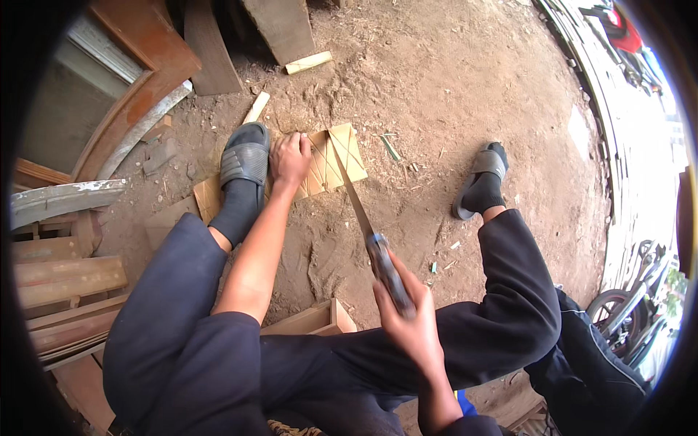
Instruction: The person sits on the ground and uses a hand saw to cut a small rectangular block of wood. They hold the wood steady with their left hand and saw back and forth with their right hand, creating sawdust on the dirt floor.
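A pale wooden board (pixel 315 181) with dark crossing lines marked on it lies low over the dirt. My left foot, in a grey slide sandal (pixel 245 161), presses on the board. Right beside the sandal, my left hand (pixel 291 158) holds the board down, its fingers bent over the top and partly hidden. My right hand (pixel 408 296) is wrapped around the dark handle of a handsaw (pixel 355 201), whose blade slants up and away to the left. The blade's far end rests across the board near its right end, to the right of my left hand.
Wood offcuts (pixel 309 62) and chips lie on the dirt ground (pixel 451 94). A brown wooden frame (pixel 131 94) leans at the far left, above stacked planks (pixel 69 283). An open wooden box (pixel 320 320) sits between my legs. A bicycle wheel (pixel 609 311) shows at the right.
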`<state>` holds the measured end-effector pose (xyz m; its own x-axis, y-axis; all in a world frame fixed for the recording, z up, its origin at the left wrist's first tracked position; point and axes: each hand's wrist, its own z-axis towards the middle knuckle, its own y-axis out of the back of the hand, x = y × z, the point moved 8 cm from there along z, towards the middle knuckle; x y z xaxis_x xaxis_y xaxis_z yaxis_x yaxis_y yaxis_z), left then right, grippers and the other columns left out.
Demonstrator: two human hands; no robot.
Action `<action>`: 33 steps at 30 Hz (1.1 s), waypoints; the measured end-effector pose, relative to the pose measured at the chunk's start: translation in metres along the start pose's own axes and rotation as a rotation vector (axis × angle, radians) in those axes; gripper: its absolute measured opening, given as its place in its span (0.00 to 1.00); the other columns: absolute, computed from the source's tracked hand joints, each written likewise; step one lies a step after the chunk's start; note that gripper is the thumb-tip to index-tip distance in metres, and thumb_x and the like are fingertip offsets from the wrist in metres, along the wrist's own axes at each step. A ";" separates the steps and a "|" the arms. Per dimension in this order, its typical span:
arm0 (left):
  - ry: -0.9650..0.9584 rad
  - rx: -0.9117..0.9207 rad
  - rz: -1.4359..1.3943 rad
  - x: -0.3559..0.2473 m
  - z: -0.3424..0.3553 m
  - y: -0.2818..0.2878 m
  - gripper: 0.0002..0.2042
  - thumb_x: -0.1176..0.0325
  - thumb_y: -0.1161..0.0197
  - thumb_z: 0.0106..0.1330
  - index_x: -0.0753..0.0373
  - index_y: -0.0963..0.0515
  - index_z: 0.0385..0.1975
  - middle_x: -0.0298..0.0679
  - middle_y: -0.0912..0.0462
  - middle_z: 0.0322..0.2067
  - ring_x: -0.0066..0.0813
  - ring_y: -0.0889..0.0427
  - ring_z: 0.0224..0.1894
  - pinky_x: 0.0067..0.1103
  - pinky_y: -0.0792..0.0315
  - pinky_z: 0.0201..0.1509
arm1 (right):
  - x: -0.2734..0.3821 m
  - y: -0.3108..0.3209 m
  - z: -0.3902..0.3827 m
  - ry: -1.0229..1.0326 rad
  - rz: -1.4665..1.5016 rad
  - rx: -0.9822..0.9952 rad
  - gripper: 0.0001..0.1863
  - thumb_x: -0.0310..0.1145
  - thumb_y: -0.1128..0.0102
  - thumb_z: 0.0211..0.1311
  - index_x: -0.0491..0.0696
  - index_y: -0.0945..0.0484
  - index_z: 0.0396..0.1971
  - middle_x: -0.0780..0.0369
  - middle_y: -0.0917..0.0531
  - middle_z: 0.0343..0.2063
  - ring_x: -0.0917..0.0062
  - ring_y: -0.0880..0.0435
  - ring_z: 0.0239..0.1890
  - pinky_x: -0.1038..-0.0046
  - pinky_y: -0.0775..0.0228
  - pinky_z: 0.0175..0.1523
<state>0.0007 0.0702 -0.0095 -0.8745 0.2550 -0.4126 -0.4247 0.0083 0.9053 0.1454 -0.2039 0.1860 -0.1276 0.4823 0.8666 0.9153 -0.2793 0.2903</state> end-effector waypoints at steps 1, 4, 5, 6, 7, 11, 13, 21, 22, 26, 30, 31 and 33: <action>-0.003 -0.002 -0.015 -0.002 -0.001 -0.003 0.17 0.60 0.55 0.69 0.65 0.20 0.33 0.49 0.16 0.38 0.46 0.21 0.44 0.36 0.32 0.55 | -0.005 -0.008 0.023 0.017 -0.010 -0.003 0.25 0.25 0.40 0.60 0.36 0.30 0.58 0.50 0.23 0.19 0.81 0.28 0.19 0.75 0.32 0.27; -0.030 -0.023 -0.011 0.012 0.001 -0.003 0.17 0.59 0.54 0.69 0.65 0.20 0.33 0.50 0.16 0.37 0.47 0.21 0.43 0.37 0.32 0.53 | 0.008 -0.012 0.002 0.063 -0.051 0.031 0.25 0.25 0.41 0.60 0.33 0.31 0.57 0.48 0.23 0.19 0.79 0.27 0.18 0.72 0.33 0.26; -0.029 -0.020 -0.008 0.009 -0.003 -0.004 0.17 0.59 0.54 0.70 0.65 0.20 0.33 0.50 0.16 0.37 0.47 0.21 0.43 0.37 0.32 0.53 | 0.017 -0.003 -0.021 0.056 -0.055 0.023 0.26 0.24 0.41 0.60 0.33 0.32 0.58 0.49 0.23 0.19 0.79 0.26 0.18 0.73 0.32 0.27; -0.033 -0.023 -0.021 0.002 -0.002 -0.004 0.17 0.59 0.54 0.70 0.65 0.20 0.33 0.50 0.17 0.37 0.47 0.21 0.43 0.37 0.32 0.53 | 0.023 0.005 -0.037 0.056 -0.068 0.004 0.26 0.23 0.41 0.59 0.33 0.32 0.58 0.50 0.22 0.19 0.80 0.25 0.18 0.73 0.31 0.27; -0.021 0.008 -0.001 0.001 -0.001 -0.004 0.18 0.59 0.54 0.70 0.65 0.20 0.33 0.50 0.17 0.37 0.47 0.21 0.43 0.36 0.32 0.53 | 0.019 0.005 -0.041 0.055 -0.073 0.001 0.27 0.22 0.41 0.59 0.33 0.33 0.59 0.51 0.22 0.18 0.80 0.24 0.18 0.74 0.30 0.27; -0.001 0.001 0.004 0.003 -0.002 -0.001 0.18 0.59 0.55 0.70 0.66 0.20 0.33 0.51 0.17 0.38 0.47 0.21 0.44 0.36 0.33 0.55 | 0.002 -0.015 -0.013 0.015 -0.078 0.028 0.26 0.23 0.41 0.60 0.32 0.33 0.58 0.50 0.22 0.19 0.80 0.25 0.18 0.75 0.31 0.27; -0.029 0.026 -0.002 -0.002 -0.001 -0.003 0.18 0.59 0.55 0.70 0.66 0.20 0.34 0.50 0.16 0.39 0.47 0.21 0.44 0.36 0.33 0.56 | -0.002 -0.023 0.010 0.056 -0.052 -0.024 0.25 0.23 0.41 0.60 0.32 0.32 0.58 0.49 0.23 0.19 0.80 0.25 0.19 0.75 0.31 0.27; -0.004 0.016 0.021 0.002 -0.001 -0.001 0.18 0.60 0.56 0.71 0.65 0.20 0.34 0.49 0.16 0.38 0.45 0.20 0.45 0.36 0.32 0.55 | 0.005 -0.003 -0.032 0.040 -0.043 0.003 0.25 0.22 0.41 0.60 0.33 0.31 0.58 0.50 0.21 0.20 0.82 0.24 0.21 0.74 0.31 0.28; -0.005 0.021 0.019 0.000 -0.002 -0.002 0.18 0.60 0.56 0.71 0.65 0.20 0.34 0.49 0.16 0.38 0.45 0.20 0.45 0.36 0.32 0.55 | -0.001 -0.010 -0.012 0.051 -0.025 -0.007 0.25 0.24 0.41 0.60 0.33 0.31 0.57 0.49 0.21 0.21 0.80 0.23 0.21 0.73 0.31 0.29; -0.036 0.007 0.015 0.004 0.004 -0.004 0.18 0.59 0.56 0.71 0.65 0.20 0.35 0.49 0.16 0.39 0.46 0.21 0.45 0.36 0.33 0.56 | -0.007 -0.020 0.035 0.097 -0.041 -0.028 0.24 0.26 0.40 0.61 0.34 0.30 0.57 0.46 0.20 0.26 0.76 0.20 0.25 0.71 0.29 0.33; 0.010 0.022 -0.020 0.004 -0.003 -0.003 0.19 0.58 0.57 0.71 0.64 0.20 0.35 0.49 0.17 0.40 0.46 0.21 0.46 0.36 0.34 0.57 | 0.007 0.001 -0.037 -0.061 -0.003 0.037 0.26 0.21 0.42 0.61 0.35 0.32 0.60 0.55 0.16 0.43 0.82 0.20 0.45 0.78 0.29 0.50; 0.016 0.039 -0.015 0.006 0.000 -0.002 0.19 0.58 0.57 0.71 0.64 0.20 0.35 0.49 0.17 0.41 0.46 0.21 0.46 0.36 0.34 0.57 | 0.006 0.002 -0.037 -0.062 -0.038 0.035 0.26 0.22 0.42 0.60 0.34 0.33 0.60 0.52 0.16 0.35 0.80 0.18 0.36 0.76 0.28 0.42; 0.035 0.051 0.002 0.000 0.000 0.001 0.19 0.58 0.57 0.71 0.64 0.21 0.33 0.48 0.17 0.40 0.46 0.21 0.46 0.37 0.34 0.56 | 0.000 -0.003 -0.030 -0.029 -0.075 0.021 0.26 0.23 0.42 0.60 0.33 0.33 0.59 0.48 0.17 0.26 0.76 0.16 0.27 0.73 0.27 0.34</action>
<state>-0.0001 0.0706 -0.0085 -0.8836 0.2208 -0.4128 -0.4109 0.0568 0.9099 0.1309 -0.2274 0.1974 -0.1852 0.5248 0.8308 0.9113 -0.2246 0.3450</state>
